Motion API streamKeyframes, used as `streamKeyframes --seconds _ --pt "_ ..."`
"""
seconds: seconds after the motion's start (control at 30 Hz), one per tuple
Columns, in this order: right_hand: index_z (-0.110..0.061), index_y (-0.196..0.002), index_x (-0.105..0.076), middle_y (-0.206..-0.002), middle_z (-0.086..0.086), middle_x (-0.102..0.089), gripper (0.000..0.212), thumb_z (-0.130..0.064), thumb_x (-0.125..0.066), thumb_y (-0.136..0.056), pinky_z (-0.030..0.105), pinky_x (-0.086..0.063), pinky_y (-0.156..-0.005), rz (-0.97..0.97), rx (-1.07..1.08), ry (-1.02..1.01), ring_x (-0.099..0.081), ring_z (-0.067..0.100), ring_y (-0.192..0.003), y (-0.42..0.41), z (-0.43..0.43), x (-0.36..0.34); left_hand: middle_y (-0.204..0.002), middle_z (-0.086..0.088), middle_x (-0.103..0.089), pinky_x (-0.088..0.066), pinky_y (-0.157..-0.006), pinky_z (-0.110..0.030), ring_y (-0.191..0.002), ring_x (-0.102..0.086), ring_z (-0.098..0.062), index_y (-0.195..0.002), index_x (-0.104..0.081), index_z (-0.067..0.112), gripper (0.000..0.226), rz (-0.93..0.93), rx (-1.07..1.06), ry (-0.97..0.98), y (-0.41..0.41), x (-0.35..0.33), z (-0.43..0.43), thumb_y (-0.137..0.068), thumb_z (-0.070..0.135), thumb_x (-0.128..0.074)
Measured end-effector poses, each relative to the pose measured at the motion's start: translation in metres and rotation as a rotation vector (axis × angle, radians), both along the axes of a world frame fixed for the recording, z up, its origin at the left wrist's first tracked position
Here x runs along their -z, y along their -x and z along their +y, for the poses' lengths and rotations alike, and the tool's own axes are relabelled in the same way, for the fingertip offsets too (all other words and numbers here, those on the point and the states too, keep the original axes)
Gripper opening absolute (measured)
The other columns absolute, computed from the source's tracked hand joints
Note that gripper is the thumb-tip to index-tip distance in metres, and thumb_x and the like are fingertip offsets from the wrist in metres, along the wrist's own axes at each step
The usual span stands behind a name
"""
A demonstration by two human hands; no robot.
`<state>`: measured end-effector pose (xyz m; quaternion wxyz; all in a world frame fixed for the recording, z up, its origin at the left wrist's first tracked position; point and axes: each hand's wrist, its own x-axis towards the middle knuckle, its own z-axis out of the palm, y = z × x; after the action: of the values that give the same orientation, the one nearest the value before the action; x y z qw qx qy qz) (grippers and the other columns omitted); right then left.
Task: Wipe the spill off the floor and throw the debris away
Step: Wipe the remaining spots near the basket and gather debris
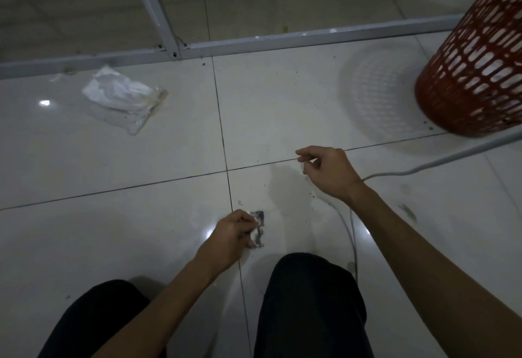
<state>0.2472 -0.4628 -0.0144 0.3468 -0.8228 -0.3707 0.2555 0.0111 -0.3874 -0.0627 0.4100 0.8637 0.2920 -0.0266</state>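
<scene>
A red mesh basket (474, 75) stands on the floor (282, 103) to my far right, its top cut off by the edge of the view. A crumpled white plastic bag (121, 95) lies to the left, near a grey metal rail (282, 40) that runs across the tiles. A white cable (423, 165) trails in from the right and passes under my right wrist, beside the spill (285, 188), a faint wet smear with dark specks between my two hands.

My left hand (234, 233) hangs low just ahead of my knees (310, 301), fingers curled round a dirty wad of tissue (258, 229). My right hand (327, 170) reaches further out over the smear, thumb and forefinger drawn together. Whether they pinch some scrap I cannot tell; anything there is too small to make out.
</scene>
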Motion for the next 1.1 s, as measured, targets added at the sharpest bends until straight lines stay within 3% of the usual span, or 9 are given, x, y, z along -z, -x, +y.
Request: streamKeyframes --seconds 0.07,0.17,0.3,0.4,0.53,0.6,0.8,1.0,1.1 --pt "-0.009 -0.109 -0.067 -0.098 0.007 -0.072 0.029 -0.002 -0.054 -0.085 0.018 -0.048 -0.073 0.006 -0.006 -0.008 -0.067 0.019 -0.071 0.003 0.003 0.0 -0.101 -0.021 -0.059 -0.048 -0.072 -0.01 -0.085 -0.063 -0.031 -0.093 -0.068 -0.011 0.017 -0.035 0.033 0.008 -0.001 0.001 -0.01 -0.083 -0.012 -0.054" --pt "-0.009 -0.11 -0.067 -0.099 0.007 -0.071 0.029 -0.002 -0.053 -0.085 0.022 -0.051 -0.073 0.009 -0.016 -0.007 -0.068 0.021 -0.073 0.007 0.005 0.0 -0.096 -0.018 -0.061 -0.048 -0.078 -0.024 -0.086 -0.061 -0.027 -0.092 -0.071 -0.003 0.014 -0.071 0.104 -0.115 -0.001 0.003 -0.018 -0.081 -0.001 -0.062" --pt "-0.008 -0.111 -0.066 -0.1 0.008 -0.071 0.029 -0.002 -0.053 -0.086 0.022 -0.05 -0.076 0.014 -0.024 0.001 -0.067 0.023 -0.075 0.007 0.005 0.0 -0.088 -0.014 -0.064 -0.049 -0.078 -0.028 -0.083 -0.059 -0.028 -0.085 -0.07 0.003 0.008 -0.073 -0.009 -0.202 -0.007 0.004 -0.01 -0.078 0.003 -0.066" --pt "-0.009 -0.111 -0.067 -0.1 0.008 -0.071 0.03 -0.001 -0.053 -0.086 0.02 -0.048 -0.073 0.012 -0.015 0.005 -0.066 0.02 -0.074 0.004 0.004 0.001 -0.084 -0.017 -0.064 -0.041 -0.073 -0.02 -0.079 -0.058 -0.029 -0.085 -0.071 0.001 0.009 -0.087 -0.162 -0.237 -0.017 0.003 0.011 -0.077 -0.001 -0.067" --pt "-0.009 -0.111 -0.066 -0.101 0.008 -0.071 0.03 -0.001 -0.052 -0.086 0.02 -0.05 -0.076 0.005 -0.001 0.007 -0.066 0.018 -0.074 -0.002 0.004 0.0 -0.09 -0.021 -0.065 -0.047 -0.078 -0.033 -0.084 -0.059 -0.032 -0.091 -0.07 -0.004 0.013 -0.104 -0.222 -0.265 -0.025 0.001 0.027 -0.08 -0.003 -0.063" --pt "-0.008 -0.111 -0.067 -0.101 0.008 -0.071 0.029 -0.001 -0.052 -0.086 0.013 -0.049 -0.071 0.008 0.02 -0.012 -0.065 0.017 -0.074 -0.006 0.003 -0.001 -0.091 -0.021 -0.066 -0.05 -0.079 -0.035 -0.084 -0.06 -0.033 -0.092 -0.071 -0.004 0.015 -0.111 -0.229 -0.253 -0.027 0.001 0.025 -0.079 -0.005 -0.063" --pt "-0.009 -0.11 -0.067 -0.099 0.008 -0.071 0.03 0.0 -0.053 -0.085 0.013 -0.052 -0.07 0.012 0.094 -0.079 -0.069 0.022 -0.076 -0.02 0.003 -0.004 -0.096 -0.015 -0.07 -0.042 -0.083 -0.023 -0.09 -0.063 -0.03 -0.092 -0.073 0.006 0.015 -0.131 0.024 -0.151 -0.024 0.008 -0.016 -0.079 0.005 -0.067" --pt "-0.01 -0.111 -0.066 -0.094 0.003 -0.068 0.032 0.001 -0.05 -0.085 0.003 -0.048 -0.065 0.043 0.23 -0.155 -0.069 0.018 -0.075 -0.033 -0.006 0.0 -0.094 -0.019 -0.071 -0.049 -0.075 -0.029 -0.088 -0.064 -0.03 -0.091 -0.073 -0.001 0.014 -0.206 0.238 -0.117 -0.071 0.008 -0.045 -0.08 0.004 -0.066" --pt "-0.01 -0.111 -0.066 -0.092 0.003 -0.068 0.034 0.002 -0.049 -0.085 0.002 -0.048 -0.065 0.067 0.268 -0.186 -0.068 0.015 -0.07 -0.04 -0.012 0.002 -0.101 -0.022 -0.068 -0.051 -0.08 -0.035 -0.094 -0.061 -0.032 -0.095 -0.071 -0.003 0.016 -0.184 0.286 -0.143 -0.098 0.009 -0.044 -0.084 0.003 -0.061"
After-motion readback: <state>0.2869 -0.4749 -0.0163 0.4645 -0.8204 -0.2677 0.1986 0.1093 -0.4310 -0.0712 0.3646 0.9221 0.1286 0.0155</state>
